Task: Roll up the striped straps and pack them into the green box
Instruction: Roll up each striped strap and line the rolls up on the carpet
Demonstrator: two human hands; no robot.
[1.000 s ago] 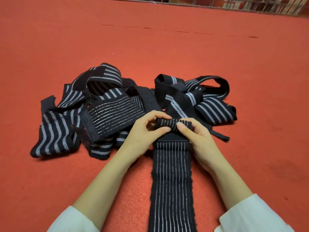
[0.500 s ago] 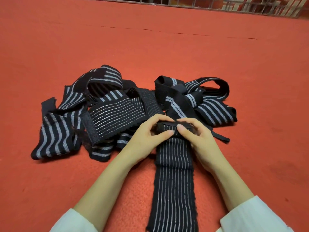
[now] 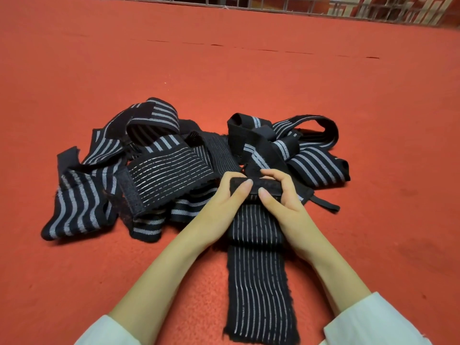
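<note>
Black striped strap (image 3: 258, 282) lies flat nr pile (image 3: 154, 170); L hand (image 3: 224, 200) & R hand (image 3: 281, 197) both pinch its rolled end (image 3: 256, 186).

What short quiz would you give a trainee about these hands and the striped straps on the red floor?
1. Multiple choice: what do the left hand and right hand grip together?
A) the rolled end of the black elastic strap with thin grey stripes
B) a pair of scissors
C) a cardboard lid
2. True or false: a green box stands on the red carpeted floor.
3. Fill the gap: the tangled pile of loose black straps with grey stripes lies ___ the hands (beyond / nearer than).

Key: 1 A; 2 false, no box is in view; 3 beyond.
</note>
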